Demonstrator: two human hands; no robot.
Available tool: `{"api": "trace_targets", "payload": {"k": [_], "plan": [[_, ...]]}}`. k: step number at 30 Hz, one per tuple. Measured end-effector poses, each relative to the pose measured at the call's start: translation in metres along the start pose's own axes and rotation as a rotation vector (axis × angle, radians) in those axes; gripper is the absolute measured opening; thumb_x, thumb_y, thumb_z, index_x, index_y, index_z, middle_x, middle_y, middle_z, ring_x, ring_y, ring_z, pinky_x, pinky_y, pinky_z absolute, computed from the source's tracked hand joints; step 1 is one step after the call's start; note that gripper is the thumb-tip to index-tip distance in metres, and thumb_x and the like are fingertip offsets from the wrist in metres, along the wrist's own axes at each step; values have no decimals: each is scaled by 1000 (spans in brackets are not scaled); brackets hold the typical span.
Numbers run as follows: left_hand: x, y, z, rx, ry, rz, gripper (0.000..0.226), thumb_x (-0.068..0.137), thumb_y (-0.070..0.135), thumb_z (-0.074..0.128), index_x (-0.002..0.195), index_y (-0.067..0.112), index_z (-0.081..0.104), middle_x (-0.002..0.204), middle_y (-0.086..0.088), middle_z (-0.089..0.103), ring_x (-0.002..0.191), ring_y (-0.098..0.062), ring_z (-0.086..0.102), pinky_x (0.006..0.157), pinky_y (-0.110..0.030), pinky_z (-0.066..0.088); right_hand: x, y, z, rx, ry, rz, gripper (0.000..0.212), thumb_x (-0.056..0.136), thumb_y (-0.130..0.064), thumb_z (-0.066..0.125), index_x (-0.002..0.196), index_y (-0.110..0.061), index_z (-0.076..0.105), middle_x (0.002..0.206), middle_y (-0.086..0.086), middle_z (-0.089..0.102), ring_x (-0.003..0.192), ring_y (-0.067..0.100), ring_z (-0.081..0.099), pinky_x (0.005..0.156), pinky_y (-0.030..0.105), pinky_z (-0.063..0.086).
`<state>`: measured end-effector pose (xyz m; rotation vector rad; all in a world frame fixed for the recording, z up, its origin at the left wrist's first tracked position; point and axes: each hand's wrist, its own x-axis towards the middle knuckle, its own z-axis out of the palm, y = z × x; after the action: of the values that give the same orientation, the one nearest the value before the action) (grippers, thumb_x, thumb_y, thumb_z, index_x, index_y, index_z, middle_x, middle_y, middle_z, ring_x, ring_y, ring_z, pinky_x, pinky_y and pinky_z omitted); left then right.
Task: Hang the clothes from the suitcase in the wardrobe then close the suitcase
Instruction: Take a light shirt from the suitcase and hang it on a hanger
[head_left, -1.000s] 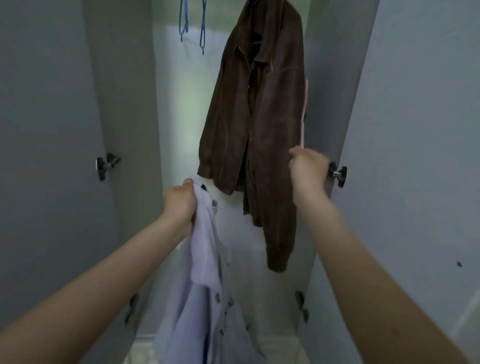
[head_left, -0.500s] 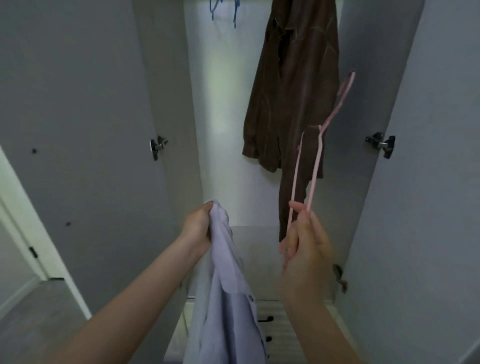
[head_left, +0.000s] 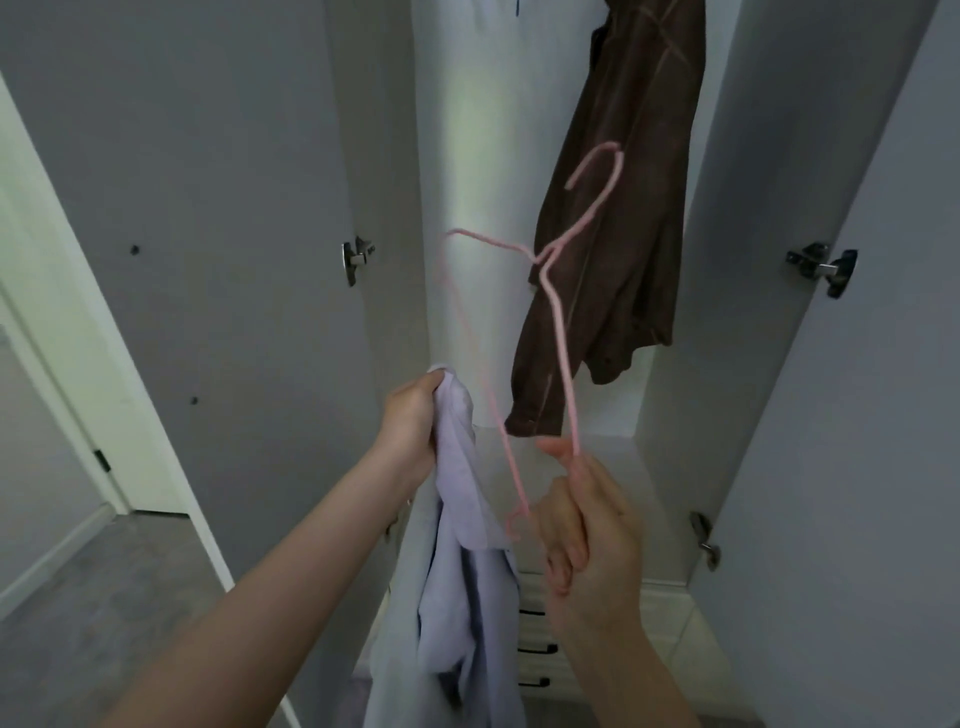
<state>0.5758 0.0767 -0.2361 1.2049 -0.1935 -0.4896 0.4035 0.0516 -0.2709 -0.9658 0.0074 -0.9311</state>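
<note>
Jacket (head_left: 623, 234) hanging already, left hand (head_left: 410, 415) is gripping the shirt (head_left: 462, 519), right hand (head_left: 587, 540) pinching a hanger (head_left: 558, 322) above its fingertips — hanging, suitcase closing remaining.

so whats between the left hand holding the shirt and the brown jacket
In the head view, the pink hanger held by the right hand crosses that stretch; its left bar runs between the left hand with the shirt and the jacket.
</note>
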Motion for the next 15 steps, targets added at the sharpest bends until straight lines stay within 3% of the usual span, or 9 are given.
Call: {"api": "trace_targets", "payload": {"k": [2, 5, 7, 9, 11, 15], "plan": [[0, -1, -4, -4, -6, 5, 19, 91, 17, 52, 79, 10, 65, 76, -8, 65, 71, -22, 60, 72, -30, 49, -1, 8, -2, 81, -30, 66, 30, 90, -22, 44, 94, -6, 69, 36, -9, 36, 27, 4, 27, 32, 16, 23], [3, -5, -11, -88, -89, -31, 33, 92, 33, 46, 80, 12, 67, 69, -3, 70, 70, -21, 66, 69, -29, 50, 6, 13, -12, 242, -45, 173, 31, 93, -20, 41, 93, -6, 69, 34, -8, 35, 25, 3, 29, 30, 18, 25], [2, -8, -15, -118, -135, -31, 45, 93, 47, 43, 89, 9, 68, 80, -5, 73, 75, -20, 69, 72, -30, 52, 11, 17, -21, 328, -29, 247, 31, 92, -19, 42, 91, -7, 70, 32, -6, 34, 23, 4, 26, 30, 18, 25], [4, -13, -16, 19, -70, 54, 38, 92, 41, 51, 89, 5, 61, 85, -13, 64, 79, -25, 61, 80, -39, 51, 13, 23, -29, 363, -8, 306, 31, 90, -19, 43, 89, -7, 71, 32, -6, 34, 25, 9, 16, 32, 18, 22], [4, -18, -16, 213, 31, 179, 24, 91, 28, 56, 75, 10, 52, 78, -14, 51, 77, -21, 48, 75, -36, 43, 13, 28, -36, 377, 2, 337, 31, 90, -19, 44, 89, -7, 72, 32, -6, 34, 30, 12, 11, 32, 17, 24], [3, -24, -18, 398, -42, 299, 31, 93, 21, 52, 63, 19, 45, 70, -8, 45, 72, -16, 42, 70, -31, 35, 13, 35, -52, 316, 67, 375, 29, 86, -22, 47, 85, -9, 73, 40, -6, 40, 32, 8, 22, 34, 18, 35]]}}
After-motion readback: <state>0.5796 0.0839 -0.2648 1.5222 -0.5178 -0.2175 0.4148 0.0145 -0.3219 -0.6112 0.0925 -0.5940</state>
